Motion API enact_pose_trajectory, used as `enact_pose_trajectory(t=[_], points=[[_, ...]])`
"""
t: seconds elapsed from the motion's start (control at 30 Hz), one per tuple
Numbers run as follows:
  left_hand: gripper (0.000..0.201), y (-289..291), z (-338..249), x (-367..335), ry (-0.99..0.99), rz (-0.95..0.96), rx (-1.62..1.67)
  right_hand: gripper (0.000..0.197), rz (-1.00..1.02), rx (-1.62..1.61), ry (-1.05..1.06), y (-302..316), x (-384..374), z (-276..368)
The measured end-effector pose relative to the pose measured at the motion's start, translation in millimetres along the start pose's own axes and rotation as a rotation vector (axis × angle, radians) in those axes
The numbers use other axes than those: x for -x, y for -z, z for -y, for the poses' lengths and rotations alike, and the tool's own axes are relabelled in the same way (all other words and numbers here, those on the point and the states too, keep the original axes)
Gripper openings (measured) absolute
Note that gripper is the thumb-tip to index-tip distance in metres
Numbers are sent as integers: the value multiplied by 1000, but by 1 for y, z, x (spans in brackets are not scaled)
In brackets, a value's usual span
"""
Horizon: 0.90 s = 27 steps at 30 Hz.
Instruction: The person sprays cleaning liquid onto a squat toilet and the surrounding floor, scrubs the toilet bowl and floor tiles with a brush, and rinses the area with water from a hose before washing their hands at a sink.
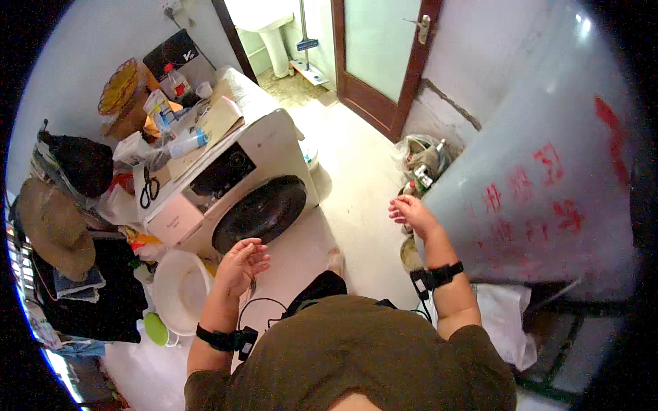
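Note:
My left hand (241,268) hangs in the air in front of the washing machine (274,147), its fingers loosely bent and apart, with nothing seen in it. The machine's round dark door (264,211) lies just beyond those fingertips. Farther right, my right hand (415,214) is raised over the floor with fingers slightly curled and apart, also without anything visible in it. Closest to it are a plastic bag of odds and ends (423,159) and a large grey tank-like surface with red markings (528,192). Both wrists wear black straps.
Scissors (149,188), a red-capped bottle (177,82) and a blue spray can (186,142) crowd the machine's top. A white bucket (181,291) stands left of my left arm. Ahead, a brown-framed glass door (380,61) stands open beside a mop (308,44).

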<state>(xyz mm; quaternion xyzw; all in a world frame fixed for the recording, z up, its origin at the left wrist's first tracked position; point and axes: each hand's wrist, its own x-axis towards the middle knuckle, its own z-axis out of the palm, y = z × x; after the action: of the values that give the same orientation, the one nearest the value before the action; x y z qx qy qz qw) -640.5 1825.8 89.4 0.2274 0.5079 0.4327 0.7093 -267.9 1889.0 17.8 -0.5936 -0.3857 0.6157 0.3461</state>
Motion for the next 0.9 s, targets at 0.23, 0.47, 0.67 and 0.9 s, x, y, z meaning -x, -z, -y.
enact_pose_trajectory(t=[0.23, 0.47, 0.67, 0.9], points=[[18, -52, -66, -122, -25, 65, 148, 21, -13, -6, 49, 34, -141, 96], [16, -128, -121, -258, 104, 232, 165, 18, -47, 28, -29, 94, -244, 143], [18, -158, -164, -342, 30, 149, 163, 17, 39, 43, -59, 128, -339, 186], [17, -174, -203, -390, -63, -101, 297, 18, 245, 83, -15, 125, -476, 263]])
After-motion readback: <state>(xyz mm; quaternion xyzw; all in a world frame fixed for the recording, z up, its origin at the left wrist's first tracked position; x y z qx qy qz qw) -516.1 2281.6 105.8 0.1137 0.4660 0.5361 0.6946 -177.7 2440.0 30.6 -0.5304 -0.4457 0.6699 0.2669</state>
